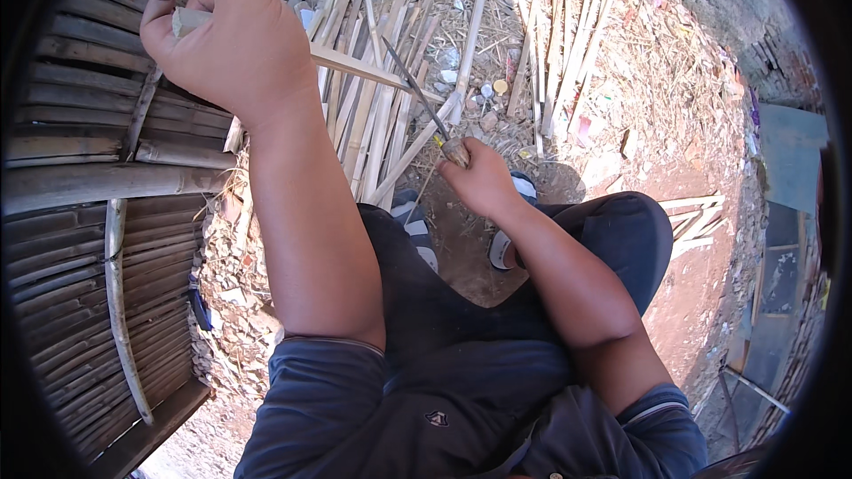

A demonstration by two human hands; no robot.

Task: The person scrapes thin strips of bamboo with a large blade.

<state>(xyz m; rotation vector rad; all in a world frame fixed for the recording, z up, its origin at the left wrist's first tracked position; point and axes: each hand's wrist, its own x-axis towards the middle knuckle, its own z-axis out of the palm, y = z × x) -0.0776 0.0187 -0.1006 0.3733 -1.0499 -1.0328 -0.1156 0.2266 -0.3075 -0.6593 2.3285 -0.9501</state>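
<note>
My left hand (pixel 240 44) is raised at the upper left, gripping a pale bamboo strip (pixel 355 66). One end of the strip juts out by my fingers, and the rest runs right past my wrist. My right hand (pixel 484 179) is closed low in front of my knees around the wooden handle of a long, narrow-bladed knife (pixel 417 91). The blade points up and to the left and crosses the strip near its right end; whether the two touch, I cannot tell.
Split bamboo strips (pixel 382 124) lie beyond my feet, with another bundle (pixel 568 44) to the right. A slatted bamboo wall (pixel 80 257) stands close on the left. Straw and litter cover the far ground. Short sticks (pixel 697 220) lie right of my knee.
</note>
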